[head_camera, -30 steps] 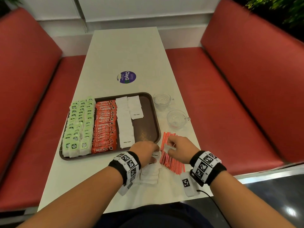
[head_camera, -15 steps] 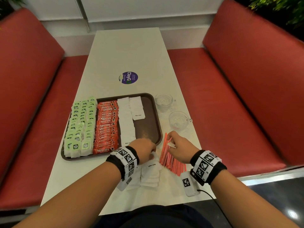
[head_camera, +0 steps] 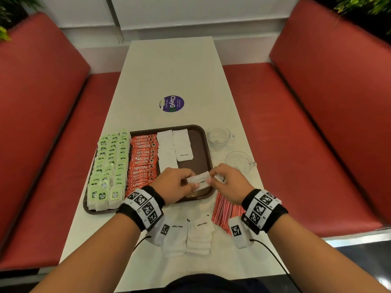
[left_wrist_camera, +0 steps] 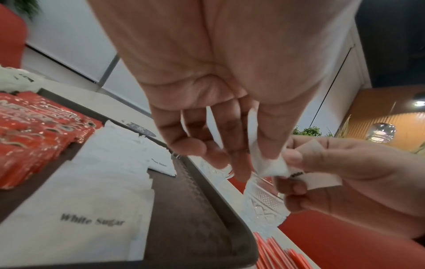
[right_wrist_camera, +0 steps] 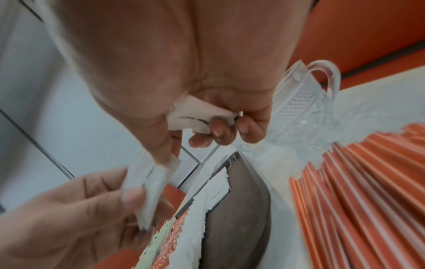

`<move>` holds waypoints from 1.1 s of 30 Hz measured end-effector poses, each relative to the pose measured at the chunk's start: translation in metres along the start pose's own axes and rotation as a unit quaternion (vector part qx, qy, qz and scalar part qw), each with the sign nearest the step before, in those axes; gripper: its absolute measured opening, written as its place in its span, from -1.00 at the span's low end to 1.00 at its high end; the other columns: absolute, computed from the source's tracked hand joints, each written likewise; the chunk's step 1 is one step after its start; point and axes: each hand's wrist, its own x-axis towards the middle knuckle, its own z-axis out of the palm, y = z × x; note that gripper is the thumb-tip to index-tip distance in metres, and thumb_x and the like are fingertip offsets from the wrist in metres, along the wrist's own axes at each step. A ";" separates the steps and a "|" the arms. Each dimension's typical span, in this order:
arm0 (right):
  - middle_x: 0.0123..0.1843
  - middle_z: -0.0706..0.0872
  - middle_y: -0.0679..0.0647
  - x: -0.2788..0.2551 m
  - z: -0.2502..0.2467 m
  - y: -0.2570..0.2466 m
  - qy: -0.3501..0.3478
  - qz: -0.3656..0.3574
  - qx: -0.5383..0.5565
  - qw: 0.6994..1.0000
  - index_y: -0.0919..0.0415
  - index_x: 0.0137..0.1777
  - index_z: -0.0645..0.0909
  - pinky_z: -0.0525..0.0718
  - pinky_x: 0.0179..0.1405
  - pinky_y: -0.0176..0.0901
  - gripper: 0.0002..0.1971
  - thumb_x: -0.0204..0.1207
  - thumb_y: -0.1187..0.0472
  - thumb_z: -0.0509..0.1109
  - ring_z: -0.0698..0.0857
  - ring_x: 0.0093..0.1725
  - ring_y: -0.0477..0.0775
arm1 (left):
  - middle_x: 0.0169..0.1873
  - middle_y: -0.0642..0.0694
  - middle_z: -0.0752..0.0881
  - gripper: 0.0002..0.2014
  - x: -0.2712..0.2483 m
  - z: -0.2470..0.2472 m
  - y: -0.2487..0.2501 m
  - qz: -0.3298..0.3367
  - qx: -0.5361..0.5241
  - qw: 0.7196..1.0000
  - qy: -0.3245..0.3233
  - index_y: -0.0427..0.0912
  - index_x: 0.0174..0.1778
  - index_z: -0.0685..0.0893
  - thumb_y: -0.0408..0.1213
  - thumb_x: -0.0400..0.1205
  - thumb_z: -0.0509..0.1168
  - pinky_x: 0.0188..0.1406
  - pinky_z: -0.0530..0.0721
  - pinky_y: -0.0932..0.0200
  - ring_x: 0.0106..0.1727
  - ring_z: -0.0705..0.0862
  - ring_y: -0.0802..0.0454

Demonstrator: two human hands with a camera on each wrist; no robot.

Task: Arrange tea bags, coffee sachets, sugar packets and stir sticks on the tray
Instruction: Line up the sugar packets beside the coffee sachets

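Observation:
A brown tray holds green tea bags at the left, then red coffee sachets, then white sugar packets. Above the tray's near right corner my left hand and right hand pinch the two ends of a white sugar packet. In the left wrist view, the left fingers hold packets between them. The right hand also keeps another packet in its curled fingers. Red stir sticks lie on the table right of the tray.
More loose sugar packets lie on the white table near its front edge, under my wrists. Two glass cups stand just right of the tray. Red benches flank the table. A round sticker lies beyond the tray.
Both hands have risen from the loose pile and the stir sticks and moved forward over the tray's near right corner. They now hold a sugar packet between them.

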 end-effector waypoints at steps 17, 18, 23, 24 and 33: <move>-0.01 0.69 -0.02 0.042 -0.003 -0.009 0.021 0.039 0.016 0.999 0.09 0.14 0.56 0.51 -0.13 -0.28 -0.87 0.68 0.09 0.36 0.64 -0.08 -0.10 | -0.18 -0.01 0.78 -0.81 0.070 -0.025 -0.018 -0.029 0.048 0.996 0.070 -0.05 0.04 0.79 -0.04 0.70 0.34 -0.15 0.61 0.13 -0.16 0.69 0.06; -0.01 0.69 -0.01 0.043 -0.004 -0.009 0.020 0.048 0.034 0.998 0.07 0.17 0.50 0.52 -0.13 -0.29 -0.86 0.68 0.12 0.34 0.64 -0.08 -0.14 | -0.15 -0.04 0.78 -0.77 0.079 -0.027 -0.025 -0.055 0.080 0.992 0.083 -0.05 0.07 0.78 -0.02 0.72 0.30 -0.12 0.59 0.09 -0.12 0.67 -0.01; -0.31 0.48 0.01 0.043 -0.002 -0.015 -0.003 0.040 0.100 0.994 0.29 0.03 0.35 0.46 -0.39 -0.39 -0.88 0.61 0.40 0.26 0.40 -0.42 -0.16 | 0.04 -0.06 0.78 -0.73 0.113 -0.031 -0.052 -0.131 0.254 0.958 -0.025 0.01 0.17 0.75 0.04 0.72 0.26 0.14 0.68 -0.07 0.13 0.70 -0.13; -0.29 0.49 0.03 0.043 -0.002 -0.014 -0.007 0.040 0.093 0.995 0.30 -0.01 0.36 0.44 -0.37 -0.38 -0.88 0.57 0.40 0.27 0.40 -0.39 -0.12 | 0.06 -0.05 0.78 -0.73 0.117 -0.030 -0.054 -0.139 0.263 0.954 -0.043 0.03 0.19 0.76 0.03 0.71 0.27 0.16 0.68 -0.06 0.13 0.71 -0.12; -0.11 0.67 0.04 0.042 -0.006 -0.011 -0.005 0.051 0.064 0.997 0.19 -0.12 0.58 0.63 -0.11 -0.22 -0.95 0.53 0.27 0.41 0.66 -0.17 -0.03 | 0.15 -0.02 0.68 -0.68 0.133 -0.030 -0.059 -0.142 0.272 0.951 -0.026 0.09 0.18 0.66 0.05 0.56 0.46 0.22 0.62 -0.05 0.21 0.64 -0.09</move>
